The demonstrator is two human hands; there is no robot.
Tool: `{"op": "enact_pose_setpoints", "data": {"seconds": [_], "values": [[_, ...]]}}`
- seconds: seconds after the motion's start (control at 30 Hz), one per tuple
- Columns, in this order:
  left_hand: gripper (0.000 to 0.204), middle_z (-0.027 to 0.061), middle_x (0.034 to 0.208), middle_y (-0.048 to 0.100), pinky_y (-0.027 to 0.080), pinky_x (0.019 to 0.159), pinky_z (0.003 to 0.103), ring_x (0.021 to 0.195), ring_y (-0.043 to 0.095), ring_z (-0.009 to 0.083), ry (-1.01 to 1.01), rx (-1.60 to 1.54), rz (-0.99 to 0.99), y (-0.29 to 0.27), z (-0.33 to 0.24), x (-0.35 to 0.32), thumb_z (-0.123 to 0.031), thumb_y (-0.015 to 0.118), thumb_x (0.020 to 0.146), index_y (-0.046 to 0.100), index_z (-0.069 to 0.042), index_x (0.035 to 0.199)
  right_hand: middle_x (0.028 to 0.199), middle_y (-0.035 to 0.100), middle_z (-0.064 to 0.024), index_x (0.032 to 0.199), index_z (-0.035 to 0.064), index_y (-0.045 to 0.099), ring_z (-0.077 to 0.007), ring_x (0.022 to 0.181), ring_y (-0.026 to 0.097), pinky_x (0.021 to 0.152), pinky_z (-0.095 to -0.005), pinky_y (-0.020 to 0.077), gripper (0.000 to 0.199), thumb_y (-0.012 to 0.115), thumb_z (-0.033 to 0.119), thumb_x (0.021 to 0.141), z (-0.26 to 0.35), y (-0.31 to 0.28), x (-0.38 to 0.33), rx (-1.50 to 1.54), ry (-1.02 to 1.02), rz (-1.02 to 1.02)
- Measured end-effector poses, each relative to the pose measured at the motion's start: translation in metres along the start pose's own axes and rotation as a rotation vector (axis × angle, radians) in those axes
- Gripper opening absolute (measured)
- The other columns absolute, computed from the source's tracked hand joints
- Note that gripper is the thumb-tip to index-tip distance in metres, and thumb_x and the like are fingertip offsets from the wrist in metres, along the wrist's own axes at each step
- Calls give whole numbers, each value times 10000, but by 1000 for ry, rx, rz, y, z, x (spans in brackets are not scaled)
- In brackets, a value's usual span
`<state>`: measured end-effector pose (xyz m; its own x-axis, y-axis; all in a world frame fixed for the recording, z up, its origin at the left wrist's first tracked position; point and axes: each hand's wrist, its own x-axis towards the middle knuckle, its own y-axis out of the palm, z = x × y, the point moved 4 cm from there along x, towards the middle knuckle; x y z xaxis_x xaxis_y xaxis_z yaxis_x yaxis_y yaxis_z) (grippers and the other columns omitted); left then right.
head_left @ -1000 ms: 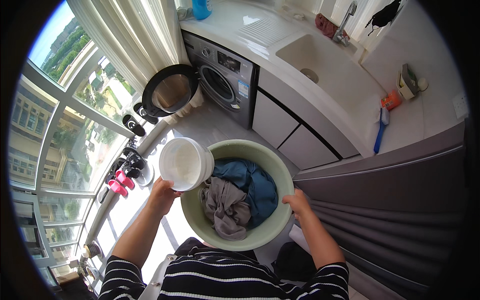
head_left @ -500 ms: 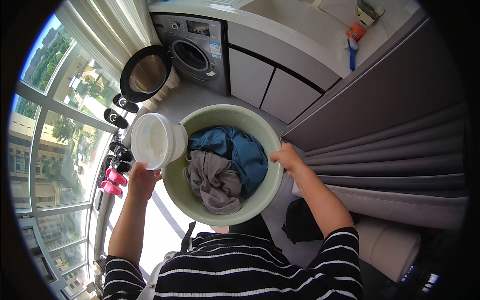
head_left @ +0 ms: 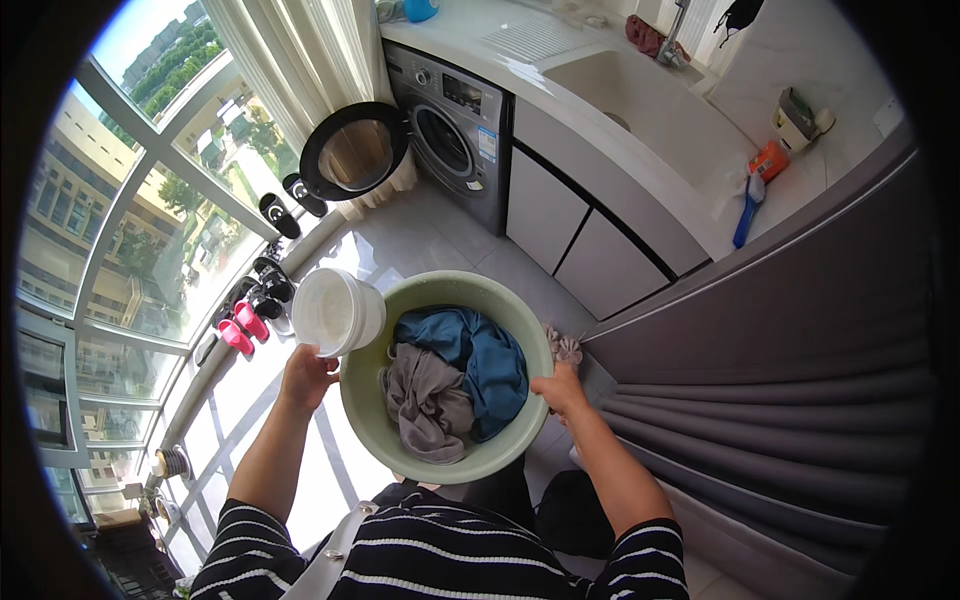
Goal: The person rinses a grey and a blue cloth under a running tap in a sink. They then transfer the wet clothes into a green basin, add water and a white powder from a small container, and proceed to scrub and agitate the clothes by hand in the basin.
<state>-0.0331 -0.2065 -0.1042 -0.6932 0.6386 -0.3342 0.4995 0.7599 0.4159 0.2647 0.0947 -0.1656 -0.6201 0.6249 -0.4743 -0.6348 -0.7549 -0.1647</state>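
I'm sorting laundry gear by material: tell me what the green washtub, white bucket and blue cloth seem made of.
Green washtub: likely plastic, satin finish; the wall is smooth and evenly coloured.
White bucket: probably plastic, slightly translucent; its thin, pale wall looks milky.
Blue cloth: fabric with a faint sheen, given its soft folds; fibre type can't be told.

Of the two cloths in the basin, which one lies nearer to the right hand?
The blue cloth: it reaches farther right in the basin than the grey cloth.
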Motion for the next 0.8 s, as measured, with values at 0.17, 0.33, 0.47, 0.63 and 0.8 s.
{"op": "enact_pose_setpoints", "data": {"seconds": [0.17,0.33,0.47,0.63,0.8], "values": [[293,24,800,583,474,661,352,700,535,149,35,-54,10,-3,23,-12,-258,546,760,555,-99,1007,737,623,-123,908,-19,622,-225,636,604,592,-335,473,304,596,100,629,-13,-11,2,-44,-118,-40],[408,46,846,578,448,653,316,701,539,149,38,-19,19,27,43,-17,-276,599,723,514,-75,1067,747,617,-121,974,-48,604,-213,602,603,534,-326,468,382,588,47,604,-25,-39,9,-66,-31,0],[428,48,814,553,435,657,311,697,529,151,-20,-9,-10,27,42,-6,-269,610,703,506,-76,1071,756,624,-122,942,-53,610,-217,623,611,555,-332,472,353,590,44,603,-18,-32,17,-24,-13,-16],[414,47,826,551,431,650,317,690,519,146,-78,-24,-52,12,81,-7,-235,573,687,508,-73,1063,760,632,-123,885,-53,629,-225,687,621,636,-337,483,300,591,44,603,-49,-35,23,-92,28,-17],[454,43,884,560,423,625,286,720,526,152,-121,-22,-65,-44,109,40,-248,575,672,507,-88,1091,812,645,-137,959,-25,632,-259,737,636,670,-377,485,331,611,63,640,-59,-3,67,-239,128,4]]}}
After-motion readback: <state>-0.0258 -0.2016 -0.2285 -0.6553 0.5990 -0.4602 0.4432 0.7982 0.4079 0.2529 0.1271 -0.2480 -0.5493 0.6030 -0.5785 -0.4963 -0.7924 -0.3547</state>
